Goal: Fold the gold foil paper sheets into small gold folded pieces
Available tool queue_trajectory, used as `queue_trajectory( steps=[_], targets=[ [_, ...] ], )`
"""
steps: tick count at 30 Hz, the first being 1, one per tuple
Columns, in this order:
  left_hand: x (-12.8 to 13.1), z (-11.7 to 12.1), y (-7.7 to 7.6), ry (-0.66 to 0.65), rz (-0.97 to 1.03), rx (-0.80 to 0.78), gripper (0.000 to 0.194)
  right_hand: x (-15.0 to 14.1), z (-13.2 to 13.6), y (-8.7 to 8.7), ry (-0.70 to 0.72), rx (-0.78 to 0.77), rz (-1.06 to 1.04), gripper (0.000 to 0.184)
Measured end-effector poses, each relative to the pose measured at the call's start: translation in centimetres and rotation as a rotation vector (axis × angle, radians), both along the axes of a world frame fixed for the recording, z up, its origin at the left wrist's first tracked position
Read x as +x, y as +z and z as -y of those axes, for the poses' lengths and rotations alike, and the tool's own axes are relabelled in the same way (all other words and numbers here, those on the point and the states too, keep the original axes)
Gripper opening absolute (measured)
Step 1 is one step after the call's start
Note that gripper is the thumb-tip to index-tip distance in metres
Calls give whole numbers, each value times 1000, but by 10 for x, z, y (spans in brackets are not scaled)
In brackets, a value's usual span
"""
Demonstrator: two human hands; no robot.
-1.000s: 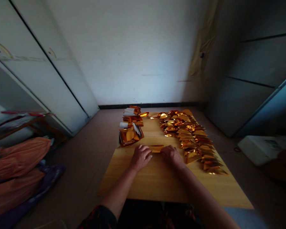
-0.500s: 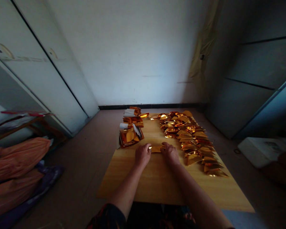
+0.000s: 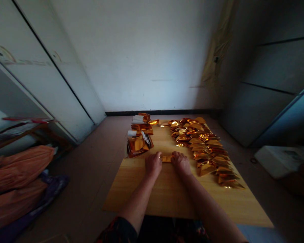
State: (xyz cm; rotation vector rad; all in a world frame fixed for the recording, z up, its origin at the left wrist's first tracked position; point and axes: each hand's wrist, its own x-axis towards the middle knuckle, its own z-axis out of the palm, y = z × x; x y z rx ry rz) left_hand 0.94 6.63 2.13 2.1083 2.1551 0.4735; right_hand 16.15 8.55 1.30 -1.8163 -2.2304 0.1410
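Observation:
Between my two hands, low over the wooden board (image 3: 162,189), is a small strip of folded gold foil paper (image 3: 166,159). My left hand (image 3: 153,164) pinches its left end, with the fingers curled round it. At the right end my right hand (image 3: 181,163) grips it the same way, and the fingers hide that edge. Rows of folded gold foil pieces (image 3: 205,145) cover the right side of the board. On the left, just beyond my left hand, lies a stack of flat gold foil sheets (image 3: 140,145).
Behind that stack are more foil sheets (image 3: 142,129) and a bundle with white backing (image 3: 138,119). Orange plastic bags (image 3: 20,168) lie on the floor at left. A white box (image 3: 273,160) stands at right. A white wall (image 3: 147,60) rises behind the board.
My hands have drawn slightly closer together, the left shifting a little right. The foil strip between them shows shorter. The whole view has shifted slightly.

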Motion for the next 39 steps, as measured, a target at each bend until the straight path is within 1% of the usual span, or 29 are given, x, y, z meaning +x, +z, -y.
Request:
queue_trajectory(
  steps=[7, 13, 19, 24, 29, 32, 34, 37, 39],
  targets=[
    [2, 0, 0, 10, -63, 33, 23, -1, 1, 2, 0, 4, 15, 13],
    [4, 0, 2, 14, -102, 13, 20, -2, 3, 3, 5, 17, 19, 14],
    [5, 3, -2, 14, -131, 39, 17, 2, 3, 3, -9, 30, -61, 19],
    [2, 2, -4, 13, -121, 51, 16, 6, 3, 1, 1, 39, -127, 11],
    [-2, 3, -1, -36, -92, 43, 14, 1, 5, 8, -59, 5, -87, 14],
    [-4, 5, -1, -41, -78, 53, 12, -5, 10, 13, -112, -2, -57, 13],
    [-5, 7, -1, -36, -68, 60, 11, -9, 13, 15, -151, 3, -48, 18],
    [-5, 8, -2, -36, -54, 68, 12, -15, 16, 17, -202, 8, -27, 34],
    [-5, 8, -2, -37, -47, 66, 13, -18, 16, 16, -220, 1, -15, 40]
  ],
)
